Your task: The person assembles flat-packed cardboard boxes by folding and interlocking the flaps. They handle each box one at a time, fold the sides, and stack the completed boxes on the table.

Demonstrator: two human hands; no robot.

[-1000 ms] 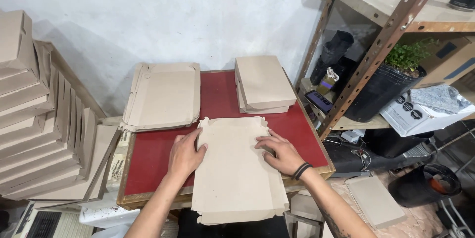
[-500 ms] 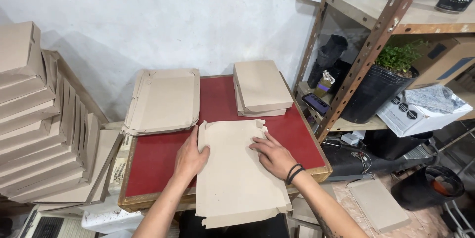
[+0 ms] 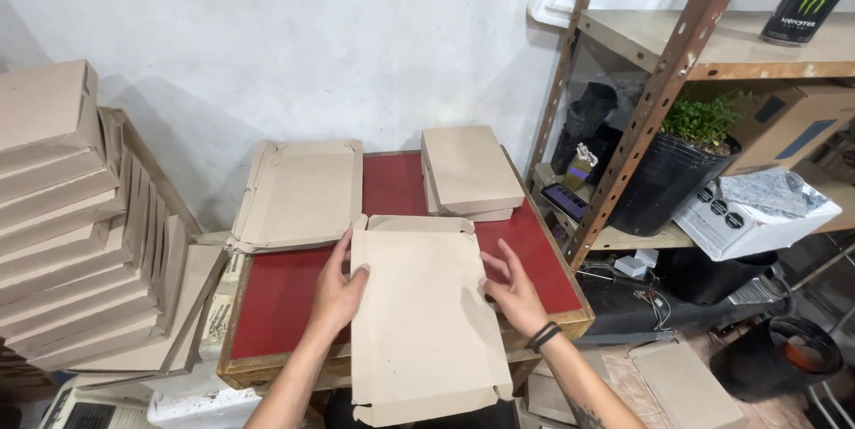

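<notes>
Left hand (image 3: 337, 291) flat against left edge of a flat cardboard sheet (image 3: 423, 313), fingers together, thumb on top. Right hand (image 3: 512, 291) at sheet's right edge, fingers spread wide, touching it. Sheet lies on red table (image 3: 285, 295), overhanging its front edge. Stack of flat sheets (image 3: 301, 190) at back left corner; folded boxes (image 3: 470, 172) at back right. Tall box pile (image 3: 71, 224) off left edge.
</notes>
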